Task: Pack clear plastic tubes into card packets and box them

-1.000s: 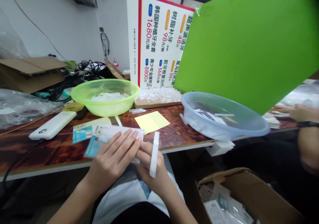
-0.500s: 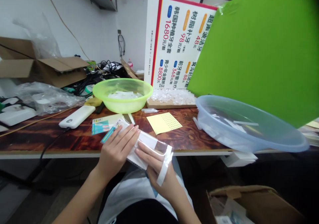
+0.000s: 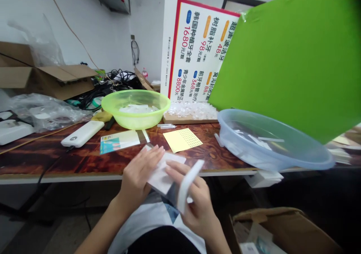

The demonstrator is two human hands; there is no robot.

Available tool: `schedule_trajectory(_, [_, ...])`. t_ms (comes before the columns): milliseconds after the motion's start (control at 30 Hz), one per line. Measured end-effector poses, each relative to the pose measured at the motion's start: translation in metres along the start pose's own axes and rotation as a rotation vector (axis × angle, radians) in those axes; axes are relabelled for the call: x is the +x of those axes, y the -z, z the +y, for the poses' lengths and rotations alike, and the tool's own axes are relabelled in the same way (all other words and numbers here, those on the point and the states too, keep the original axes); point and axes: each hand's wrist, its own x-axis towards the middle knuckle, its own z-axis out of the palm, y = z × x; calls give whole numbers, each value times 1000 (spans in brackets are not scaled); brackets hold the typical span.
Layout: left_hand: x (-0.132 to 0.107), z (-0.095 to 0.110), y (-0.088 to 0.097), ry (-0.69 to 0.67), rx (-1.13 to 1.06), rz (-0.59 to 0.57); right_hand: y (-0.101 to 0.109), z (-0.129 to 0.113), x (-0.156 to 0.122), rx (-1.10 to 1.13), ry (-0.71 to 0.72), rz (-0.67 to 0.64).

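Note:
Over the table's front edge, my left hand (image 3: 138, 173) is closed around a flat white packet (image 3: 161, 179), its fingers lying across the upper face. The packet is in a clear plastic bag with a white strip (image 3: 188, 186) along its flap. My right hand (image 3: 199, 205) grips the bag's flap end. Its fingers reach onto the packet, and the strip bends up across them, blurred by motion. Just beyond lie a printed card in a clear sleeve (image 3: 121, 141) and a yellow sticker sheet (image 3: 182, 139).
A green basin (image 3: 135, 122) and a blue basin (image 3: 270, 158) hold white pieces. Between them is a cardboard tray (image 3: 180, 119) heaped with clear pieces. A white power bank (image 3: 83, 133) lies at left. An open carton (image 3: 284, 224) stands below right.
The packet and both hands have shifted a little right. The white strip has lifted and turned more upright. The packet's blue printed end no longer shows.

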Motion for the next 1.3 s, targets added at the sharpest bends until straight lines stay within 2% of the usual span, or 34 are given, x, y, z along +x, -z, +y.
schedule_trajectory(100, [-3,21,1,359,-410,-241,8,-4,0,29,-21,197])
schedule_trajectory(200, [-10,42,4,565,-653,-431,4,-2,0,-107,-56,235])
schedule_trajectory(300, [-14,50,3,645,-735,-434,-6,1,0,-212,-68,243])
schedule_trajectory(367, [-14,49,-1,658,-775,-376,-12,4,-1,-254,-79,281])
schedule_trajectory(500, [-6,46,-11,532,-655,-265,-18,8,-4,-370,-110,341])
schedule_trajectory(633, [-1,52,-15,385,-448,-290,-15,6,-3,-557,-127,345])
schedule_trajectory(700, [-1,55,-14,339,-403,-315,-12,3,-1,-583,-121,344])
schedule_trajectory(767, [-2,56,-13,334,-405,-305,-10,-1,1,-523,-88,376])
schedule_trajectory(833, [-3,54,-11,310,-429,-250,-7,-4,1,-477,-55,514])
schedule_trajectory(900, [-4,50,-7,210,-427,-159,-2,-7,0,-424,-67,653])
schedule_trajectory(933, [-5,48,-4,133,-402,-106,0,-8,-1,-362,-94,676])
schedule_trajectory(1000, [-5,46,2,-13,-321,-19,5,-12,-1,-158,-149,619])
schedule_trajectory(1067, [-4,46,9,-99,-259,36,9,-18,-2,26,-160,526])
schedule_trajectory(1167, [0,50,15,-123,-211,85,13,-28,-2,156,-111,462])
schedule_trajectory(1300, [6,53,13,-138,-13,181,13,-36,-4,293,-116,438])
